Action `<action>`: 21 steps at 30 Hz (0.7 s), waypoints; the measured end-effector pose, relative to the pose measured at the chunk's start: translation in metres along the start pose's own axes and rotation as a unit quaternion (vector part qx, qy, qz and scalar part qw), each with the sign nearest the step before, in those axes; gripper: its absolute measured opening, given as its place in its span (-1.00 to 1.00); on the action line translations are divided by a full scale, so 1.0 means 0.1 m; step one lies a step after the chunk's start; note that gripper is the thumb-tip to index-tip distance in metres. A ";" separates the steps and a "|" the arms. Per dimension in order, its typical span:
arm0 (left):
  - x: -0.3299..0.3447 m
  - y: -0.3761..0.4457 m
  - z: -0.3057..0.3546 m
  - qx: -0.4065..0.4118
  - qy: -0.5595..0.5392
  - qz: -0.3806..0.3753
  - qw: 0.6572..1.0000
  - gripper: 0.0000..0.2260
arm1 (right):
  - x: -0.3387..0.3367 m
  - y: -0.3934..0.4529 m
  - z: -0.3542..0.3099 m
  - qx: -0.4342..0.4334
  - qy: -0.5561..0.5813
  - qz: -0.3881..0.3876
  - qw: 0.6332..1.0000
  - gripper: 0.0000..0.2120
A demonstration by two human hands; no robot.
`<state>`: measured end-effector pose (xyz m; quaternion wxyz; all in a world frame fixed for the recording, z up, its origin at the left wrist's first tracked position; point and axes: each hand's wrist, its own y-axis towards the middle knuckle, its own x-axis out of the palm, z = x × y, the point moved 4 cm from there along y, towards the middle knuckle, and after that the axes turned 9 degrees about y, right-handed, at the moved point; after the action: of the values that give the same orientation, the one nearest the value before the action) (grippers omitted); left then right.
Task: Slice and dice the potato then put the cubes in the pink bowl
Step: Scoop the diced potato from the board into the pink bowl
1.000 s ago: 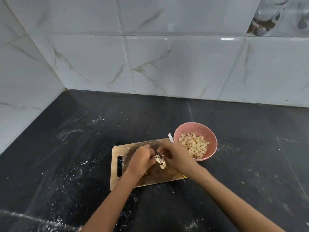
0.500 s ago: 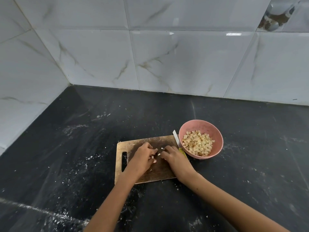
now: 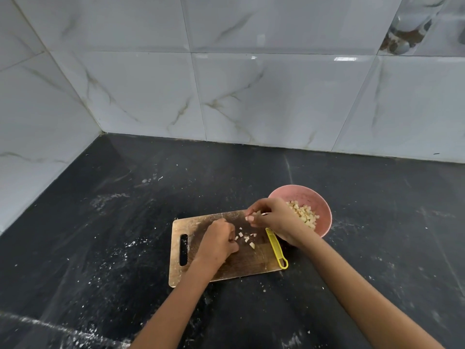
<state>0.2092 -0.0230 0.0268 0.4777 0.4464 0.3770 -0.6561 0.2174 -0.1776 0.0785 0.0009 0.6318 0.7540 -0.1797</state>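
Right hand [image 3: 273, 217] pinching potato cubes [image 3: 254, 214] beside pink bowl [image 3: 323, 210], left hand [image 3: 217, 241] curling over loose cubes [image 3: 245, 238] — wooden board [image 3: 251, 265], yellow knife [image 3: 276, 248] lying alongside.

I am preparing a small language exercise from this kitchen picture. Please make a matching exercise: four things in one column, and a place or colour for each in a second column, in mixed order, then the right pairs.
Things:
1. pink bowl
2. knife handle
3. left hand
4. right hand

Descriptions:
A. yellow, at the right edge of the cutting board
B. raised by the bowl's rim, pinching potato cubes
C. holds a heap of cubes
D. curled low over the board, beside loose cubes

Pairs: 1-C, 2-A, 3-D, 4-B
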 end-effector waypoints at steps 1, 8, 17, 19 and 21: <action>0.00 0.01 0.01 -0.006 -0.005 0.002 1.000 -0.93 | -0.11 -0.01 -0.05 -0.005 -0.029 0.013 0.999 -0.93; 0.03 0.03 0.02 -0.051 -0.049 0.013 0.997 -0.84 | -0.71 -0.02 -0.10 0.024 -0.264 0.093 0.960 -0.73; 0.13 -0.10 0.07 0.013 0.052 0.017 0.998 -0.80 | -0.76 -0.10 -0.14 -0.098 -0.217 0.175 0.955 -0.87; 0.12 -0.13 0.09 0.019 0.058 0.022 0.998 -0.78 | -0.60 -0.09 -0.15 -0.104 -0.221 0.152 0.958 -0.83; 0.10 -0.13 0.07 0.024 0.058 0.029 0.998 -0.76 | -0.40 -0.08 -0.14 -0.120 -0.209 0.125 0.962 -0.79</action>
<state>0.1940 -0.0287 0.0207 0.4632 0.5060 0.3752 -0.6234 0.2206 -0.2127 0.1026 0.2569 0.6647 0.6678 -0.2150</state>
